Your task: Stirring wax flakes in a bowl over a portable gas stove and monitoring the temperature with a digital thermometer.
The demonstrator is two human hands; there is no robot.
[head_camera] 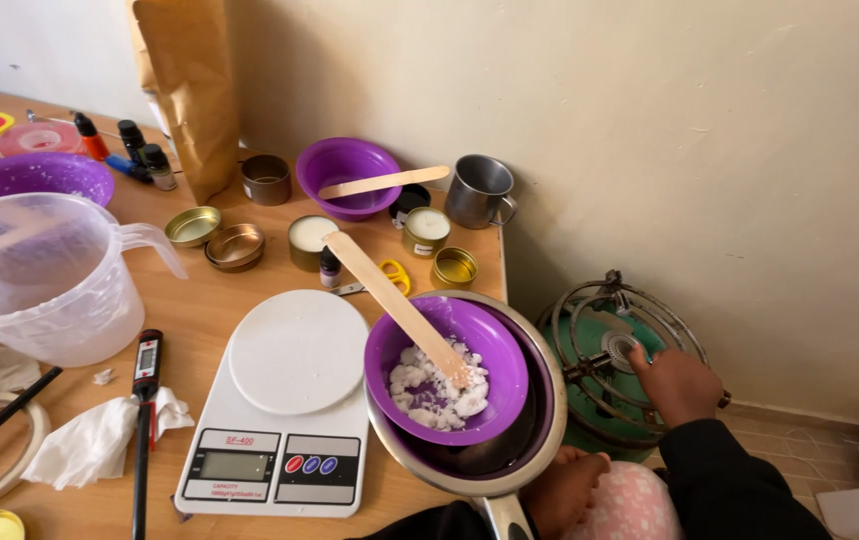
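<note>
A steel pan (pixel 549 400) sits at the table's right front corner. Inside it is a purple bowl (pixel 494 345) holding white wax flakes (pixel 434 390) and a flat wooden stick (pixel 389 290) that leans out to the upper left. My left hand (pixel 564 490) is closed around the pan handle (pixel 504 515) at the bottom edge. My right hand (pixel 677 385), in a dark sleeve, reaches down to a green gas stove (pixel 594 400) on the floor. It rests on the stove's wire pan support beside the burner, with its fingertips hidden.
A white kitchen scale (pixel 289 400), a probe thermometer (pixel 144 420), a clear plastic jug (pixel 39 275) and crumpled tissue (pixel 99 440) lie to the left. Behind are two purple bowls, several tins, small bottles, a metal mug (pixel 479 190) and a brown paper bag (pixel 189 90).
</note>
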